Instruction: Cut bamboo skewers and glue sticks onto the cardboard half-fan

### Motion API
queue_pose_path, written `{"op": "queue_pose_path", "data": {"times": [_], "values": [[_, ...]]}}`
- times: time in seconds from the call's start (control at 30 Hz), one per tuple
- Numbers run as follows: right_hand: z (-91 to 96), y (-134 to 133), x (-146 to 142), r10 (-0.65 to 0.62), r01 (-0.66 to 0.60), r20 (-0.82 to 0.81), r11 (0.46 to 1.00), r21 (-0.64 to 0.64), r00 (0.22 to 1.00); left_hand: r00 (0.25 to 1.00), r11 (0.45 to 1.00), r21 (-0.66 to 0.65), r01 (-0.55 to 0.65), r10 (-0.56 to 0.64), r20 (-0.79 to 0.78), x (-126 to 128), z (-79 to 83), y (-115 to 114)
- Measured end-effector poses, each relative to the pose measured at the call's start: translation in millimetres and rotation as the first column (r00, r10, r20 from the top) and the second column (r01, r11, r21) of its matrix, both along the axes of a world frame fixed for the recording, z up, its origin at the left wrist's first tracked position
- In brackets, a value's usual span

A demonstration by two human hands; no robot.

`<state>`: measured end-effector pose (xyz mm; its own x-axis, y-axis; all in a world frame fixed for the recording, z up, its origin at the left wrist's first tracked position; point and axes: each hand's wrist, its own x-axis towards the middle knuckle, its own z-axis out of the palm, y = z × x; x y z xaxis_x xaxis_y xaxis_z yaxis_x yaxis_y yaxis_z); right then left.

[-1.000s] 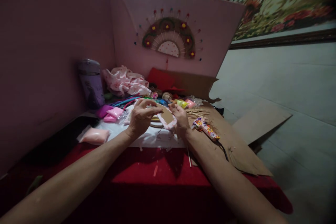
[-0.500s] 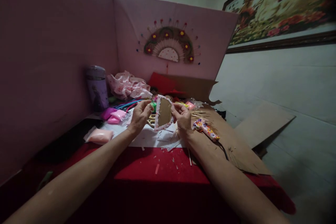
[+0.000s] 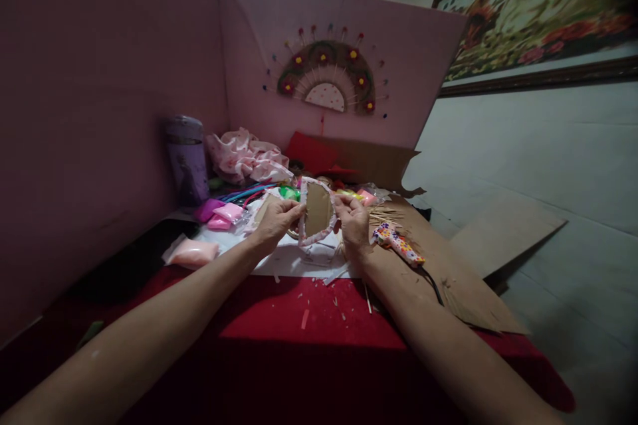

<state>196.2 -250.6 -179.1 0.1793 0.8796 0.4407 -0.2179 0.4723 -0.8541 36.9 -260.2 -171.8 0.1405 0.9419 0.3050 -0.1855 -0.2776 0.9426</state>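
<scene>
Between my two hands stands a brown cardboard piece (image 3: 318,210) edged with pink patterned fabric, held upright over the white sheet (image 3: 292,259). My left hand (image 3: 276,221) pinches its left edge with closed fingers. My right hand (image 3: 351,224) grips its right edge, fingers curled. A glue gun with a dotted, colourful body (image 3: 399,245) lies just right of my right hand on brown cardboard (image 3: 463,285).
A purple tumbler (image 3: 188,159), pink fabric bundle (image 3: 246,156), pink clay packets (image 3: 219,212) and coloured sticks lie at the back. Thin wooden sticks (image 3: 386,214) rest near the glue gun. A fan decoration (image 3: 326,76) hangs on the pink board. Red cloth (image 3: 309,319) covers the table.
The fabric-edged cardboard piece went from lying tilted low between my hands to standing upright, lifted slightly. Both hands kept hold of it.
</scene>
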Motion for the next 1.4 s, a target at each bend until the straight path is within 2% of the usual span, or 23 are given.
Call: {"op": "queue_pose_path", "data": {"times": [0.17, 0.3, 0.5, 0.6, 0.7, 0.87, 1.1, 1.23, 1.33, 1.4], "values": [[-3.1, -2.6, -3.3, 0.138, -0.138, -0.002, 0.987, -0.079, 0.990, 0.996, 0.996, 0.013, -0.086, 0.086, 0.039, -1.2, 2.1, 1.0], [-3.1, -5.5, -4.8, 0.192, -0.189, 0.052, 0.980, -0.063, 0.980, 0.992, 0.995, -0.014, -0.102, 0.103, 0.069, -2.9, 1.9, 2.0], [-1.9, -4.6, -2.5, 0.100, -0.098, 0.057, 0.995, -0.035, 0.993, 0.993, 0.995, -0.085, -0.049, 0.058, 0.099, -3.5, 2.3, 0.5], [-2.5, -4.0, -1.7, 0.084, -0.082, 0.053, 0.996, -0.037, 0.995, 0.997, 0.991, -0.124, 0.058, -0.050, 0.065, -2.3, 1.9, -1.5], [-3.8, -3.4, -2.0, 0.105, -0.103, 0.080, 0.994, -0.034, 0.991, 0.990, 0.978, -0.156, 0.135, -0.127, 0.064, -0.9, -0.3, -2.1], [-5.7, -3.7, -3.2, 0.201, -0.199, 0.078, 0.980, -0.026, 0.977, 0.981, 0.973, -0.181, 0.143, -0.114, 0.160, -2.1, -3.1, 1.6], [-5.4, -10.8, -8.0, 0.290, -0.280, 0.167, 0.956, -0.082, 0.942, 0.975, 0.982, -0.159, 0.105, -0.070, 0.210, -2.9, -2.6, 2.1], [-2.5, -10.6, -7.3, 0.226, -0.220, 0.131, 0.974, -0.060, 0.965, 0.979, 0.985, -0.146, 0.088, -0.058, 0.197, -3.8, -1.2, 2.2], [-1.1, -8.7, -5.0, 0.189, -0.186, 0.104, 0.982, -0.042, 0.976, 0.984, 0.989, -0.141, -0.043, 0.067, 0.167, -6.4, -1.2, 5.8], [-0.7, -8.3, -4.1, 0.195, -0.192, 0.092, 0.981, -0.041, 0.976, 0.974, 0.986, -0.085, -0.144, 0.156, 0.161, -7.7, -1.2, 8.4]]}}
